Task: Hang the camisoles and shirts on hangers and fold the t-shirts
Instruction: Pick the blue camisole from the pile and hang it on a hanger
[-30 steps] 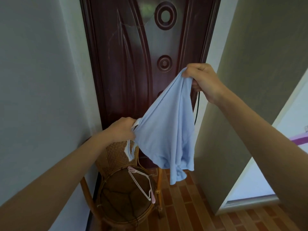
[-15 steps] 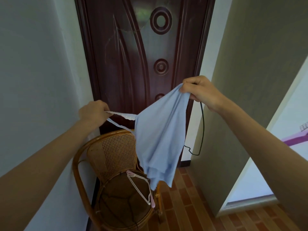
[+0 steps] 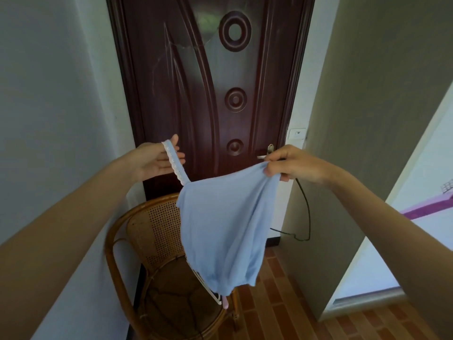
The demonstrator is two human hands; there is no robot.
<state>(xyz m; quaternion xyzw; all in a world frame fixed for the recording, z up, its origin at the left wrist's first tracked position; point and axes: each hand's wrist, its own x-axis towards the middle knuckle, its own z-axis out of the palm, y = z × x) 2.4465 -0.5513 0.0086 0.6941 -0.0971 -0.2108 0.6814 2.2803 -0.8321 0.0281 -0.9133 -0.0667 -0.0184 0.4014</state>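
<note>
A light blue camisole (image 3: 225, 227) hangs in the air in front of me, above a chair. Its lace-edged strap (image 3: 174, 163) loops over the straight fingers of my left hand (image 3: 157, 160), whose palm faces up. My right hand (image 3: 291, 165) pinches the camisole's other top corner, bunching the cloth between thumb and fingers. The garment sags between the two hands. A white and pink hanger (image 3: 215, 296) lies on the chair seat, mostly hidden behind the camisole's hem.
A rattan chair (image 3: 157, 227) stands against the left wall below the camisole. Behind it is a dark wooden door (image 3: 208, 89) with a handle (image 3: 268, 150). A black cable (image 3: 306, 217) hangs by the right wall corner. Brick-pattern floor (image 3: 282, 303) lies to the right.
My left hand has opened, and the strap now lies over its straight fingers. The right hand has come down with its corner, so the camisole is spread wider between the hands.
</note>
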